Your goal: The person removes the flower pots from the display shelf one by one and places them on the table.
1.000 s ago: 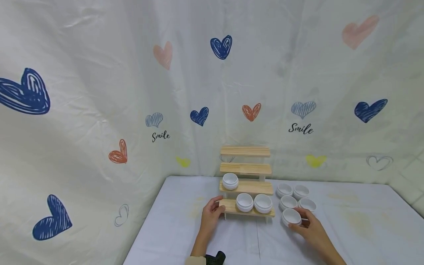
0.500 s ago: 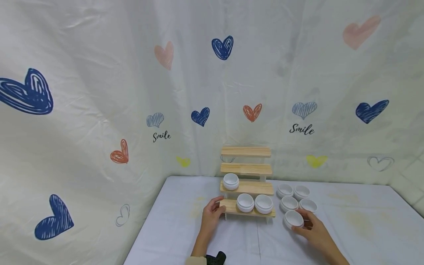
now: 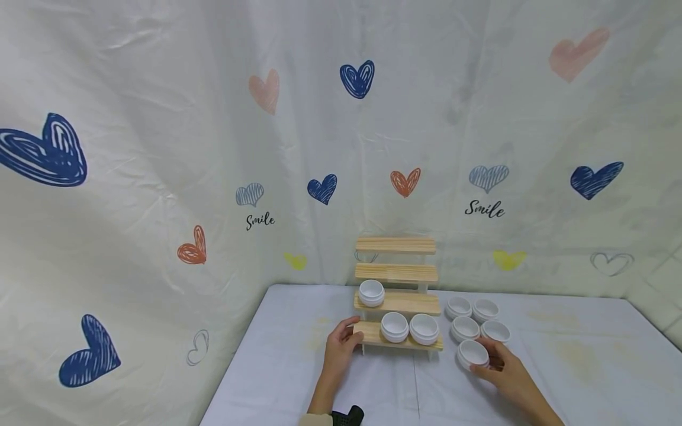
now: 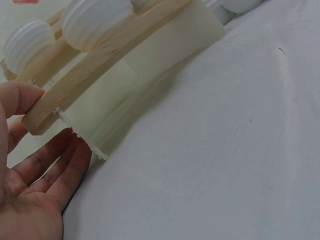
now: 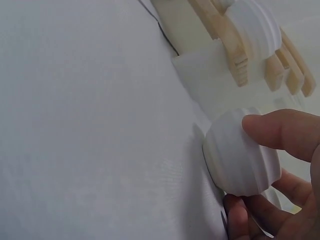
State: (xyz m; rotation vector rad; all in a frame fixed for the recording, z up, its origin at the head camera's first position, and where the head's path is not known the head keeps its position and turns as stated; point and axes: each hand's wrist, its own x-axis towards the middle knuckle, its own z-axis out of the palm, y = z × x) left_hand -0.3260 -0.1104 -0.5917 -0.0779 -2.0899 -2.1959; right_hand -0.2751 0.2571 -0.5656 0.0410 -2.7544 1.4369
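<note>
L hand point(image 3: 337, 349): fingers pinch L end of btm step point(image 3: 369, 331) of 4-tier wood display stand point(image 3: 405, 303). R hand point(image 3: 503, 370): fingers round a small white ribbed bowl point(image 3: 472, 354), upright, just R of stand, near 4 more bowls point(image 3: 466, 328) on cloth-covered counter point(image 3: 586, 384). 2 bowls point(image 3: 409, 327) on btm step, 1 bowl point(image 3: 371, 293) on 2nd, L end.

Bowl point(image 3: 473, 354): white, round, ribbed sides, mouth up, held in right hand point(image 3: 503, 371), just right of rack point(image 3: 411, 301). Rack: pale wood, four-tier, stepped, standing; lowest tier's left end gripped by left hand point(image 3: 338, 348).
</note>
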